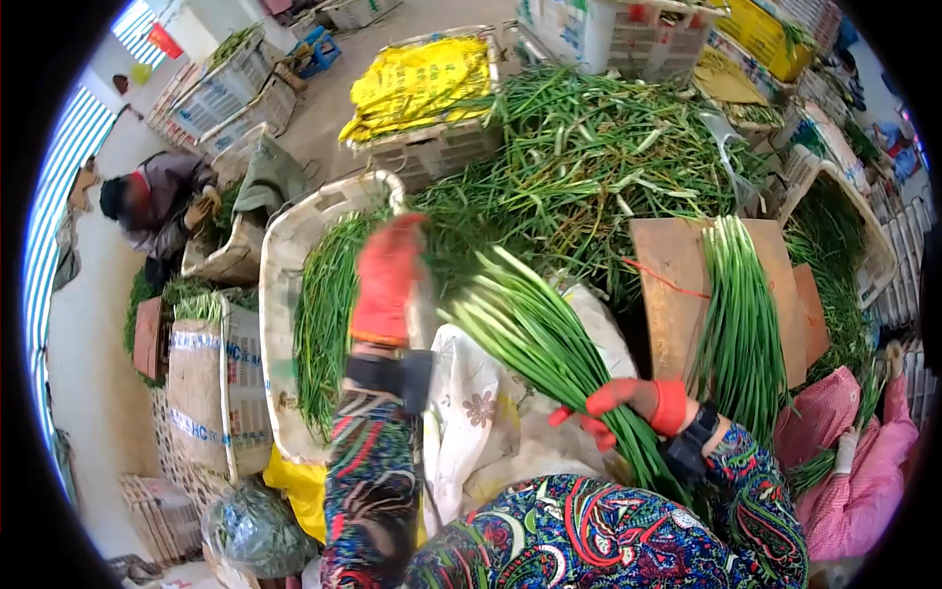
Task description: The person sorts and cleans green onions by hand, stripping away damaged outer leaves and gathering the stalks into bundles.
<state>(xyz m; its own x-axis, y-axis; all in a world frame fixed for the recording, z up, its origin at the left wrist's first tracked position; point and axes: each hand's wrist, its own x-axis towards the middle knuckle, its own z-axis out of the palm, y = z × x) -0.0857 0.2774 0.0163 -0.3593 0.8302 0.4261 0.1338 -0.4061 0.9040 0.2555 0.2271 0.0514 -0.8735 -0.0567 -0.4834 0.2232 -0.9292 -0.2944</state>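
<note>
My right hand (pixel 638 407), in a red glove, is closed around a bunch of garlic chives (pixel 549 339), its pale ends pointing up and left. My left hand (pixel 388 280), also red-gloved, is smeared by motion at the right edge of a white plastic crate (pixel 278 294). Its fingers are too blurred to read. Loose chives (pixel 334 324) lie in that crate. To the right, another bunch of chives (pixel 736 314) lies on a brown board (pixel 662 285), with a red tie (pixel 667 278) beside it.
Beyond my hands is a big heap of loose greens and trimmings (pixel 599 157). A crate with yellow sacks (pixel 427 79) stands behind. A co-worker (pixel 162 211) bends over a crate at left. Pink cloth (pixel 854 471) lies at right, a clear bag of greens (pixel 257 530) at lower left.
</note>
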